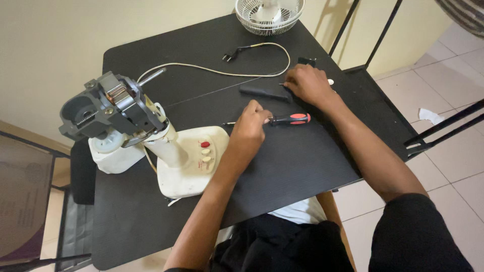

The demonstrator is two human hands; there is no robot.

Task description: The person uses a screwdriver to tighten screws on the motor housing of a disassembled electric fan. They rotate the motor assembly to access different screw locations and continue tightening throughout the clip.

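Now | left hand point(250, 126) grips red-black screwdriver point(292, 119) | right hand point(307, 83) pinches small screw point(282, 84) by black strip point(265, 92)

I see a matt black ribbed table point(302, 161), a glossy red-and-black plastic screwdriver point(292, 119) handle, a smooth cream plastic fan base point(189, 171), and the bare grey metal motor point(108, 108).

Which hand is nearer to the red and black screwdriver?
Left. The left hand rests on the screwdriver; the right hand is farther up the table, apart from it.
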